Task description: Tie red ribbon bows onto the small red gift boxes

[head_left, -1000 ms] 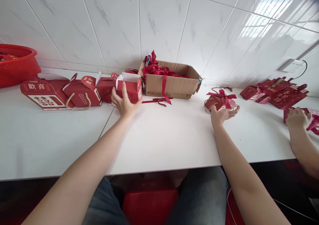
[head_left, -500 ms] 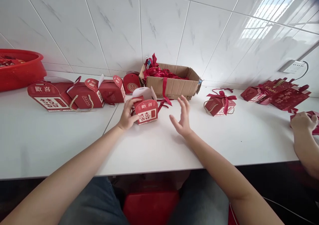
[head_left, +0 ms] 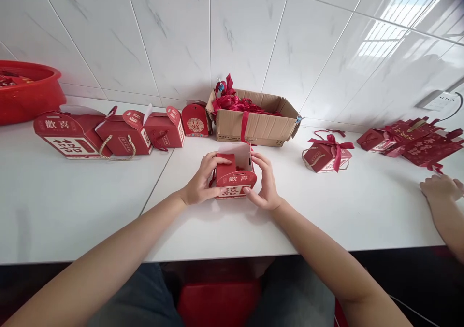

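Observation:
Between my two hands a small red gift box with white and red characters stands on the white table, its top flaps partly raised and a gap showing inside. My left hand is wrapped round its left side, thumb on the front panel. On the opposite side, my right hand grips it, thumb against the front and fingers behind. Just behind stands a cardboard box full of dark red ribbons, one ribbon hanging down its front.
Several red gift boxes with cord handles line the left back. At far left is a red basin. A bow-tied box stands to the right, with red gift bags farther off. Another person's hand rests at the right edge.
My right hand has come in from the open air and closed on the box's right side. The gift box has moved right and nearer to me. The other person's hand has shifted slightly.

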Demonstrator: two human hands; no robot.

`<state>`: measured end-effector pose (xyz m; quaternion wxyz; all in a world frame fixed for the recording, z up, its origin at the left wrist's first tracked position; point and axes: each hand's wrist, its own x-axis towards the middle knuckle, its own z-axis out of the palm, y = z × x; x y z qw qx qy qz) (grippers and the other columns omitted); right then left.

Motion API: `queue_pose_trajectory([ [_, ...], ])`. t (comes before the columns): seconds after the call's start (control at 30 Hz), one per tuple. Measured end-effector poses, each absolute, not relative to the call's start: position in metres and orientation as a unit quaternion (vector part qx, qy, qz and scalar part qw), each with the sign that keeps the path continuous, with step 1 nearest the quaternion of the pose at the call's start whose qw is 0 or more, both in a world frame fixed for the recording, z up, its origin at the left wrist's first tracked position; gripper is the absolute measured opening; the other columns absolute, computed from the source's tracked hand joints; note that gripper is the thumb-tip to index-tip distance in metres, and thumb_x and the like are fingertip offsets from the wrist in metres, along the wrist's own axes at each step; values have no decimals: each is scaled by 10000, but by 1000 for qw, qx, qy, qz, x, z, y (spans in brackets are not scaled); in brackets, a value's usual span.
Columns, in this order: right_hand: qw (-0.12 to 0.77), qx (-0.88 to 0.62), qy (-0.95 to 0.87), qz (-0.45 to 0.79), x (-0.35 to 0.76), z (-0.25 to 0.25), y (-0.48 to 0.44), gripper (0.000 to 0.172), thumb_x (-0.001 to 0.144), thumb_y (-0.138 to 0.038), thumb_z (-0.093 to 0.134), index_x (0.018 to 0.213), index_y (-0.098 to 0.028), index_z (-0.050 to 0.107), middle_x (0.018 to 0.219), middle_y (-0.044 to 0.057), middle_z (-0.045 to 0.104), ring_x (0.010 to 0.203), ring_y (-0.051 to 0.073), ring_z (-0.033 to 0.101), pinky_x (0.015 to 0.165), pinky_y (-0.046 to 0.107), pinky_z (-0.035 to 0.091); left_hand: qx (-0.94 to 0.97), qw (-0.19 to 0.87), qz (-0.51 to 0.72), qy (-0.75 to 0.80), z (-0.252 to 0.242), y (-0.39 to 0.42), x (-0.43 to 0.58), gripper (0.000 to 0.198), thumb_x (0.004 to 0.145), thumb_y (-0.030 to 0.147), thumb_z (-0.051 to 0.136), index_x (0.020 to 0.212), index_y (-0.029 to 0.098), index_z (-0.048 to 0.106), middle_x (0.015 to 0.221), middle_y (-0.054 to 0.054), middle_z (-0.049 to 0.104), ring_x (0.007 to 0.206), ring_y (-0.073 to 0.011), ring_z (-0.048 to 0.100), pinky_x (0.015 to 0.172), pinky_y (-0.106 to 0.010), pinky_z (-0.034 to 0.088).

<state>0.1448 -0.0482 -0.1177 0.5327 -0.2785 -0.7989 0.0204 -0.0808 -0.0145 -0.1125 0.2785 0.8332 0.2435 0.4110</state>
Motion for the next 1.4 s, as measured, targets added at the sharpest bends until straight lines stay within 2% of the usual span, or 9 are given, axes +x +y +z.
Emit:
queue_pose_trajectory([
  [0.1,523,-289,-802,10,141,-118,-50,746,809,-418,579,1460,-311,231,1401,142,377,1324,355,401,1062,598,410,781,377,426,256,-110,-17,-77,624,840,675,453,1271,226,496,1325,-143,442,1308,-335,384,1119,-508,323],
  [0.2,506,-294,-811,1,138,-118,-53,765,811,-426,566,1470,-323,192,1398,142,375,1322,356,406,1056,601,418,712,459,453,278,-105,-21,-73,641,894,686,331,1339,243,461,1445,-123,404,1360,-320,362,1135,-480,317],
  [0.3,508,-271,-818,9,137,-118,-55,775,811,-403,586,1477,-318,199,1411,140,376,1329,347,406,1054,577,432,675,483,454,324,-100,-24,-69,535,904,571,467,1347,272,468,1473,-83,403,1331,-302,413,1085,-446,383],
  [0.4,505,-259,-823,15,137,-117,-55,727,814,-392,595,1455,-302,264,1381,138,440,1289,331,460,1021,546,460,661,500,435,352,-97,-25,-68,570,845,469,604,1363,288,449,1389,-73,489,1093,-264,581,887,-392,507],
  [0.6,462,-280,-841,11,144,-112,-55,375,852,-409,501,1200,-272,536,1109,87,678,1075,302,616,926,521,460,643,534,428,345,-93,-29,-67,523,837,404,628,1323,285,475,1077,-44,648,821,-201,631,691,-314,532],
  [0.73,461,-284,-840,28,146,-108,-56,261,901,-371,444,1075,-273,612,1085,59,697,1025,274,631,920,498,441,672,481,462,322,-95,-31,-66,490,867,440,601,1317,282,488,1240,-70,598,1025,-241,611,829,-349,528],
  [0.97,538,-351,-766,32,140,-111,-61,174,922,-351,473,1005,-256,593,1240,114,514,1202,299,516,924,509,480,715,456,479,229,-106,-25,-70,828,807,685,542,1473,277,266,1434,-123,442,1284,-318,464,1056,-445,394],
  [1.27,538,-372,-744,137,138,-112,-59,510,903,-432,493,1370,-298,336,1485,119,372,1413,307,338,1069,563,397,742,384,471,281,-95,-31,-69,425,795,402,663,1131,219,477,1238,-111,540,1147,-276,540,975,-426,432],
  [1.4,522,-330,-762,196,139,-115,-57,375,935,-388,470,1292,-273,451,1456,109,432,1392,272,388,1139,525,344,755,370,466,275,-94,-31,-69,268,804,358,652,978,198,526,1196,-108,549,1153,-268,532,998,-420,415],
])
